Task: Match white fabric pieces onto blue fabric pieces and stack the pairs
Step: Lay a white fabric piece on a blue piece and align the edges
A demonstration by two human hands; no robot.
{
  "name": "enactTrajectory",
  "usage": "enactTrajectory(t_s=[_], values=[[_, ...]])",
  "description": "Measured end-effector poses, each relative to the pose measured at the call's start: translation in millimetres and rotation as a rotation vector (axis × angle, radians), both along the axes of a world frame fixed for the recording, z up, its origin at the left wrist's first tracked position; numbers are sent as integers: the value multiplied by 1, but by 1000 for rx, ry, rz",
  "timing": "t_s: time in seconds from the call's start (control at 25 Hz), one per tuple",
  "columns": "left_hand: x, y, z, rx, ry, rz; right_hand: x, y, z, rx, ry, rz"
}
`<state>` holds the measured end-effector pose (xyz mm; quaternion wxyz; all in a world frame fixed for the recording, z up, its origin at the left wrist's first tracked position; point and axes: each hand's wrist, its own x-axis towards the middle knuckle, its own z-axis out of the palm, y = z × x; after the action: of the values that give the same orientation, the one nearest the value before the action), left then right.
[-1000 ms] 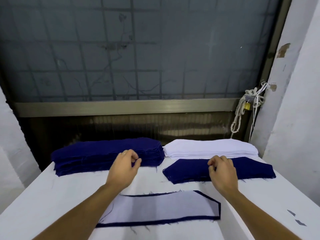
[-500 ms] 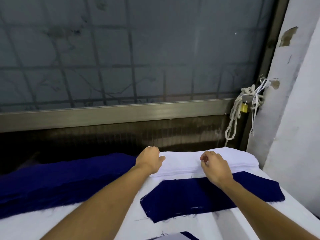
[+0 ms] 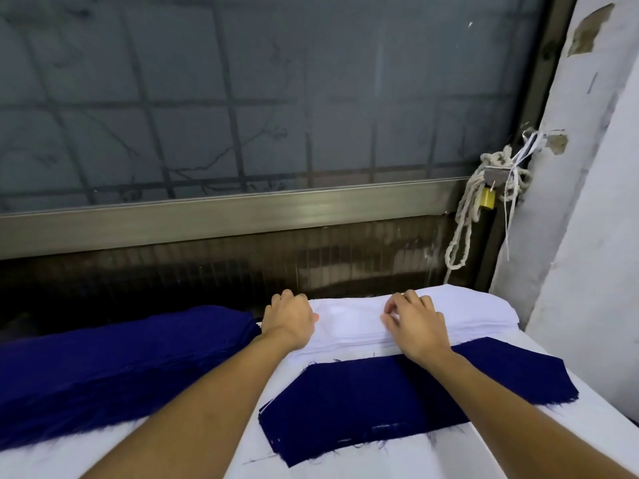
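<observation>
At centre right, above a flat dark blue fabric piece point(image 3: 380, 399), the stack of white fabric pieces point(image 3: 473, 311) is pinched by the curled right hand point(image 3: 416, 324) and touched by the bent-fingered left hand point(image 3: 288, 319), hold unclear.

no legible text, labels or numbers anywhere

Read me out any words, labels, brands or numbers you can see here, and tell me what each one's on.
No readable text anywhere in this view.
On the padlock hanging in the rope: any marking is too small to read.
On the blue fabric piece, blue fabric stack and white fabric stack: no labels or print showing.
</observation>
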<state>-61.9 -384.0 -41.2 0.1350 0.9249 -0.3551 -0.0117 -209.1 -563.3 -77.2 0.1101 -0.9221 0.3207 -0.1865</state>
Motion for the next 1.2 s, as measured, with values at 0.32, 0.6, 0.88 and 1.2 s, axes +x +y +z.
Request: enactTrajectory(t_s=[0.32, 0.6, 0.88, 1.2], values=[[-13, 12, -5, -192, 43, -296, 1, 6, 3, 6, 91, -23], [-19, 3, 19, -470, 419, -141, -2, 15, 19, 47, 144, 5], [-38, 11, 45, -477, 441, -353, 4, 43, 70, 653, -224, 297], [-59, 32, 69, -461, 513, -223, -11, 65, 94, 638, -173, 431]])
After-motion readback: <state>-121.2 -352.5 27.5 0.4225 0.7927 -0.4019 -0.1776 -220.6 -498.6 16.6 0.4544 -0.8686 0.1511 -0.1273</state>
